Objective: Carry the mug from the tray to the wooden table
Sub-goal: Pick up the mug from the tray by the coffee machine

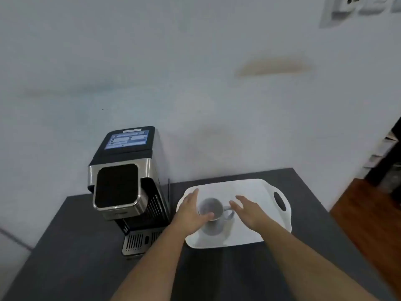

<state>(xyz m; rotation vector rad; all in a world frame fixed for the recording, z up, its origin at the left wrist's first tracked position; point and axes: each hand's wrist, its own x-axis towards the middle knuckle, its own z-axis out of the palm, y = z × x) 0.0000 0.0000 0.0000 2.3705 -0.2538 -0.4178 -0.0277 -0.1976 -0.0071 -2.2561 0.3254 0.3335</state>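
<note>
White plastic tray [249, 187] with cut-out handles sits on the dark grey countertop [76, 268], and on it stands the pale grey ceramic mug [213, 216], upright, right between the two hands. Left hand [191, 211] comes in on the mug's left side, fingers spread and extended, thumb lying against the near rim, but the hand is not wrapped around the cup. Right hand [249, 211] hovers just right of the mug, palm down, fingers loose and apart, its fingertips near the mug's handle, which points toward that hand; whether they touch it is too blurred to call. Neither hand has a grip on anything. Inside the mug the hollow looks dark and shadowy; what, if anything, is in it cannot be made out. Nothing else rests on the tray besides the mug. Off to the left of the left hand stands a black and brushed-steel coffee machine [125, 181], its slotted metal drip grille [141, 242] down near the left forearm. Beyond the right hand, past the counter's edge, a strip of reddish-brown wooden surface [366, 213] shows.
</note>
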